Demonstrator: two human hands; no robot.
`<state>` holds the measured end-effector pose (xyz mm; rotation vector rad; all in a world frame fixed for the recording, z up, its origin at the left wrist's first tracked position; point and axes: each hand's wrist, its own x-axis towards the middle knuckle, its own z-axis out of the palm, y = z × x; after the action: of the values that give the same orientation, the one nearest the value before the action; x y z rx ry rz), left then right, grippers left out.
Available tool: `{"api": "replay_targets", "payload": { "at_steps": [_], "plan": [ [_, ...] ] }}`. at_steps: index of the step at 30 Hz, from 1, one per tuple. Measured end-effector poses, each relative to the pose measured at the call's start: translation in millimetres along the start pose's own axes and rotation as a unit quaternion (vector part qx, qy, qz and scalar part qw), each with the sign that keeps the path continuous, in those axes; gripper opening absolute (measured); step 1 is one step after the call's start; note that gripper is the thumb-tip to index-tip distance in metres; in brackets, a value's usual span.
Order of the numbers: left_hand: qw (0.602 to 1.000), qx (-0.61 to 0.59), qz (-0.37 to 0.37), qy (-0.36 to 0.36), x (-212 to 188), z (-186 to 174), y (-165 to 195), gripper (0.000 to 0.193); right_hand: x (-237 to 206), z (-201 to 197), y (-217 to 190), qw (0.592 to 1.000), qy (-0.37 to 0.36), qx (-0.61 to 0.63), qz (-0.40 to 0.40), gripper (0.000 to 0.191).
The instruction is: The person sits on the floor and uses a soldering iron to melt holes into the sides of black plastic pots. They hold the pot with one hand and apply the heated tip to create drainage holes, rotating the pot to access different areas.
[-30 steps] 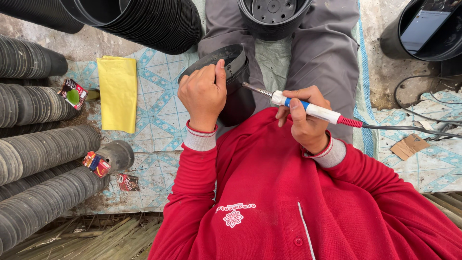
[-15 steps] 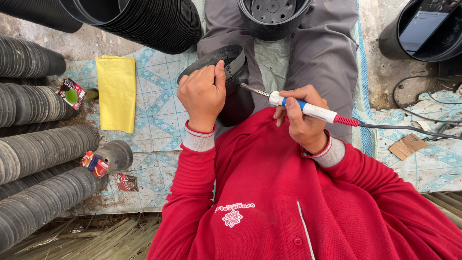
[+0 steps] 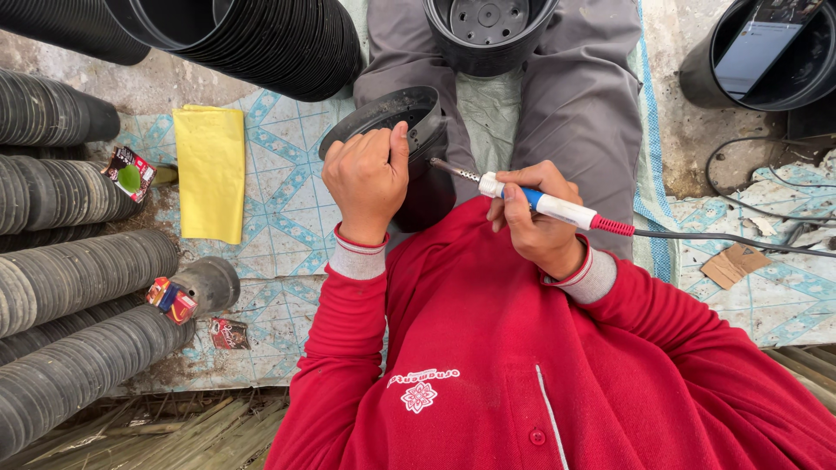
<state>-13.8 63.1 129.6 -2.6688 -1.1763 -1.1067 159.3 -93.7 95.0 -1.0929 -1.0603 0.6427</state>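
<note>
L hand (image 3: 370, 178) clamps tilted black pot (image 3: 392, 122) at rim; R hand (image 3: 535, 218) pinches soldering iron (image 3: 544, 202). Keep pot steady, tip square to wall, fingers clear.

The pot (image 3: 396, 122) lies tipped on the person's lap, with the left hand (image 3: 366, 178) on its rim. Just right of it, the right hand (image 3: 540, 228) holds the soldering tool (image 3: 540, 202) — its tip touches the pot's side. The tool's cord (image 3: 731, 239) runs off to the right, over the mat (image 3: 287, 218). Farther away, between the knees, a second pot (image 3: 488, 30) stands upright. Stacks of pots (image 3: 78, 278) lie on their sides along the left edge. A folded cloth (image 3: 209, 170) lies on the mat, left of the left hand. A bucket (image 3: 766, 52) stands far right — a flat screen (image 3: 758, 43) rests in it.
</note>
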Motion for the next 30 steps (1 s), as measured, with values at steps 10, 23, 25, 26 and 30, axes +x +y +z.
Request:
{"api": "replay_targets", "payload": {
  "at_steps": [10, 23, 25, 26, 30],
  "plan": [
    [1.0, -0.005, 0.001, -0.005, -1.7, -2.0, 3.3, 0.047, 1.6, 2.4, -0.7, 1.0, -0.012, -0.023, -0.009, 0.004],
    [0.999, -0.032, -0.004, 0.01, -2.0, -7.9, -5.8, 0.04, -5.3, -25.5, -29.4, 0.989, 0.062, -0.074, -0.111, 0.012],
    [0.993, -0.11, -0.036, 0.01, -5.7, -12.4, -17.9, 0.039, 0.3, -30.1, -28.2, 0.985, 0.137, 0.028, -0.104, 0.019],
    [0.973, -0.213, -0.089, -0.019, -8.2, -13.5, -22.6, 0.042, 10.1, -31.6, -23.3, 0.983, 0.15, 0.055, -0.096, 0.022],
    [0.752, -0.633, -0.166, -0.084, -26.6, -3.0, -17.8, 0.057, 46.6, -30.3, -10.6, 0.986, 0.139, 0.086, -0.018, 0.034]
  ]
}}
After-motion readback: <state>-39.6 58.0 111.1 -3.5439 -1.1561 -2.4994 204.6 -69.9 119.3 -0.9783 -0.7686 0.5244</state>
